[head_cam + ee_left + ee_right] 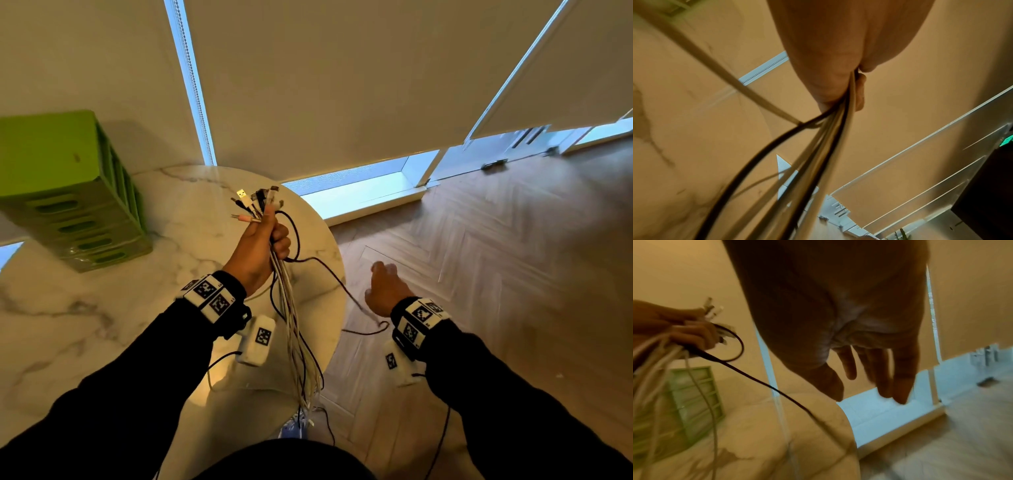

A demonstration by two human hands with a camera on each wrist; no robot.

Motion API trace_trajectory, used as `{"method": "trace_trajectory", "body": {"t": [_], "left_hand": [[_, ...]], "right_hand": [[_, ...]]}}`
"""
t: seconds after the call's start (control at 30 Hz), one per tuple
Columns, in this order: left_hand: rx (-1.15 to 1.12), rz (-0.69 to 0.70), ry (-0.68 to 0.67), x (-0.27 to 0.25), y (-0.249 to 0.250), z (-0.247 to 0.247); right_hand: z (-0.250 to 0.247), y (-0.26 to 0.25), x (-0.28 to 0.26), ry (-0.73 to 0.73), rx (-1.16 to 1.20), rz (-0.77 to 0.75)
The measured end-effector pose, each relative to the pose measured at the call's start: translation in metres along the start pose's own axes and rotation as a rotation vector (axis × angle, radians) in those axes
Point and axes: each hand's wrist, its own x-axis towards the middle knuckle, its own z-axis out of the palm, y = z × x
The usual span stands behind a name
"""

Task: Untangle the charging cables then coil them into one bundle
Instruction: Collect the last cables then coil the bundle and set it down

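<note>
My left hand (pixel 263 246) grips a bunch of white and black charging cables (pixel 294 329) above the marble table (pixel 102 325). Their plug ends (pixel 255 202) stick up out of the fist, and the strands hang down past the table's edge. In the left wrist view the cables (pixel 818 162) run out from between the curled fingers (pixel 861 92). One black cable (pixel 329 274) loops off the bunch and trails right, passing below my right hand (pixel 385 287). That hand hovers over the floor with relaxed fingers (pixel 898 382), holding nothing. The right wrist view shows the black cable (pixel 764 382) and the left hand (pixel 688 332).
A green slotted plastic rack (pixel 68 192) stands on the table at the back left. Beige roller blinds (pixel 342 75) cover the windows behind. Wooden herringbone floor (pixel 513 257) lies to the right of the round table edge.
</note>
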Motion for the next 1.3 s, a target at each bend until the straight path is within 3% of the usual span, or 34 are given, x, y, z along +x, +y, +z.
{"method": "trace_trajectory", "body": {"t": [0.03,0.1,0.17,0.27,0.37,0.43,0.5,0.6,0.67,0.7,0.77,0.83,1.0,1.07,1.13,1.2,1.3], "left_hand": [[-0.027,-0.013,-0.026,-0.001,0.001,0.001],[-0.058,-0.03,-0.061,-0.003,0.003,0.002],[-0.072,-0.039,-0.077,-0.005,0.002,0.003],[-0.034,-0.015,-0.068,-0.004,0.002,0.004],[0.154,0.07,0.033,0.0,0.003,-0.002],[0.374,0.128,0.13,0.002,0.001,-0.009],[0.437,0.148,0.165,0.002,-0.001,-0.012],[0.199,0.139,0.141,0.002,-0.002,-0.009],[0.114,0.122,0.139,0.004,0.0,-0.01],[0.088,0.11,0.126,0.004,0.001,-0.011],[0.066,0.082,0.095,0.002,0.001,-0.013],[0.076,0.083,0.051,-0.003,0.003,-0.014],[0.405,0.157,-0.015,-0.018,0.012,-0.014],[0.604,0.183,-0.115,-0.029,0.021,-0.014],[0.728,0.168,-0.216,-0.041,0.033,-0.015],[0.776,0.166,-0.263,-0.051,0.044,-0.024],[0.751,0.155,-0.247,-0.065,0.059,-0.042]], "right_hand": [[0.002,0.0,0.0,0.007,0.041,-0.05],[0.0,-0.013,-0.004,0.101,0.158,-0.289],[-0.003,-0.034,-0.012,0.009,0.254,-0.483],[0.001,-0.063,-0.027,-0.209,0.303,-0.545],[0.0,-0.075,-0.036,-0.085,0.427,-0.613],[-0.006,-0.078,-0.041,-0.013,0.577,-0.626],[-0.016,-0.078,-0.043,0.086,0.688,-0.602],[-0.023,-0.069,-0.032,0.288,0.779,-0.427],[-0.02,-0.049,-0.011,0.346,0.678,-0.224],[-0.02,-0.037,-0.002,0.284,0.467,-0.132],[-0.019,-0.017,0.003,-0.023,-0.01,0.04],[-0.022,-0.01,-0.005,-0.254,-0.158,0.118],[-0.025,-0.067,-0.036,-0.341,0.42,-0.262],[-0.026,-0.101,-0.051,-0.404,0.566,-0.398],[-0.024,-0.133,-0.067,-0.373,0.64,-0.549],[-0.016,-0.159,-0.079,-0.362,0.814,-0.58],[0.0,-0.184,-0.088,-0.433,1.071,-0.466]]}}
